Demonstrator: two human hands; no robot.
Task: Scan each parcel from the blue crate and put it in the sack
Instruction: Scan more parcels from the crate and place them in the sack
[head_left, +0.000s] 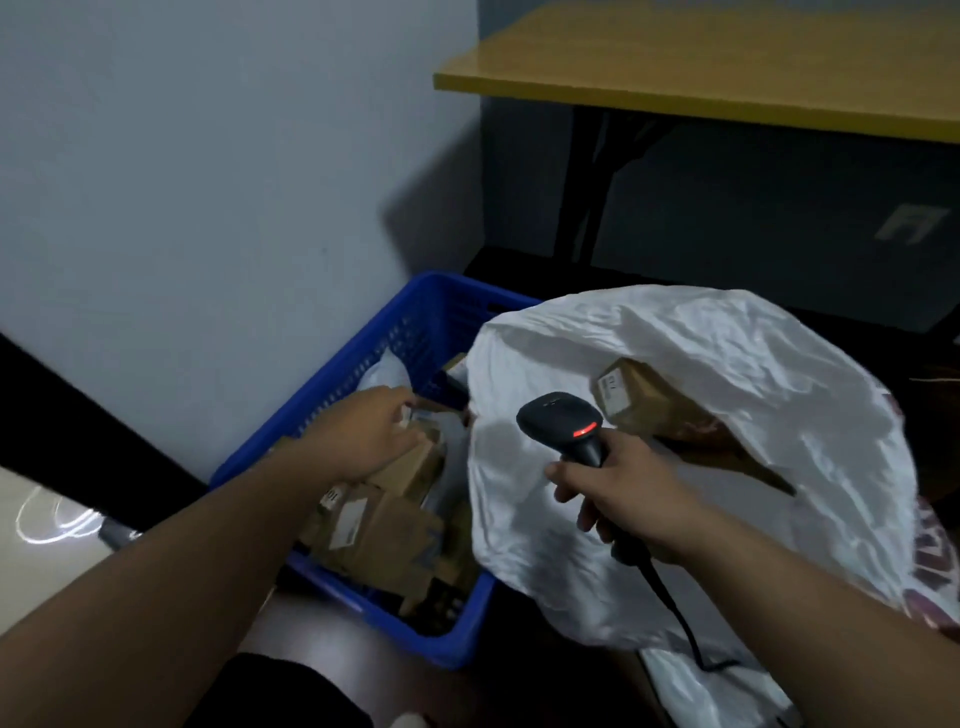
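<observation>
Left hand (371, 434) lay on, possibly gripping, a cardboard parcel (415, 462) in the blue crate (358, 358); right hand (631, 496) gripped the scanner (563, 423); white sack (701, 441) at 3 o'clock overlapped the crate's rim.

Place: I read this as a small parcel-sorting backroom or office corner.
Evidence 1: blue crate (332, 400) on floor, full of labelled cardboard parcels (379, 535).
Evidence 2: white sack (701, 467) w/ a boxed parcel inside; corded barcode scanner (566, 421), red light on.
Evidence 3: yellow-topped table (727, 62), plain pale wall (208, 156).
</observation>
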